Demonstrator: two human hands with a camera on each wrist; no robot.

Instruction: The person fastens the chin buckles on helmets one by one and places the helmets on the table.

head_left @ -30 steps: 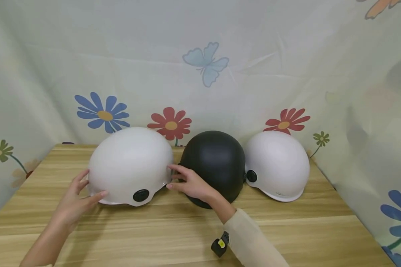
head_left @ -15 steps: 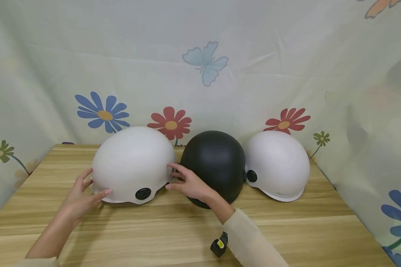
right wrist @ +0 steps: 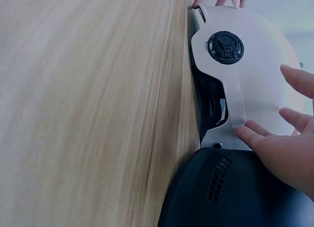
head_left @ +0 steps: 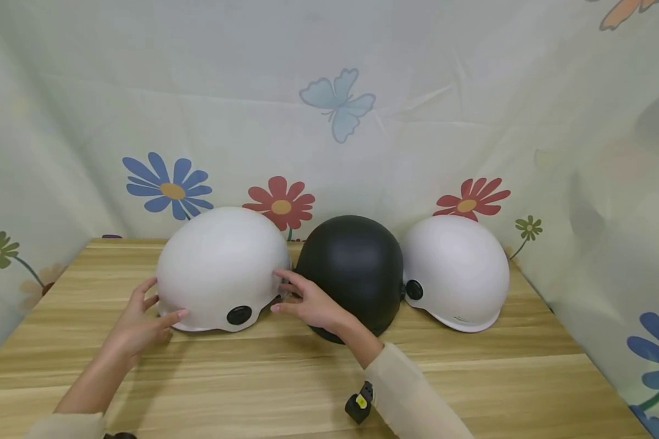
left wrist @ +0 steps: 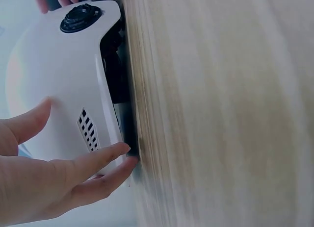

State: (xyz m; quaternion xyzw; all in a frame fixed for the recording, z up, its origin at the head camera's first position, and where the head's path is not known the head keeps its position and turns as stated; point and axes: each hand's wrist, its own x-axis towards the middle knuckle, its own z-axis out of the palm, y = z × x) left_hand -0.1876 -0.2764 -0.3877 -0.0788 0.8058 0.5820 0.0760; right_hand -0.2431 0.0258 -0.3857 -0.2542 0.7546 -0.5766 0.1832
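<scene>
A glossy white helmet (head_left: 219, 262) with a round black side disc (head_left: 238, 315) stands at the left on the table, dome up. My left hand (head_left: 145, 320) touches its left end, thumb and fingers spread. In the left wrist view those fingertips (left wrist: 125, 149) reach the lower rim beside a slotted vent (left wrist: 87, 130). At the other end, my right hand (head_left: 313, 305) rests extended fingers against the same helmet. A matte black helmet (head_left: 354, 262) stands close behind the right hand. The right wrist view shows the white helmet's end meeting the black one (right wrist: 230, 188).
A second white helmet (head_left: 458, 268) stands right of the black one, the two touching or nearly so. The wood-grain table (head_left: 241, 390) extends in front of them. A flower-printed cloth (head_left: 225, 134) hangs behind and along both sides.
The left white helmet has slid slightly right toward the black helmet, and my left hand has moved right along with it. My right hand has stayed almost in place; the other two helmets are unmoved.
</scene>
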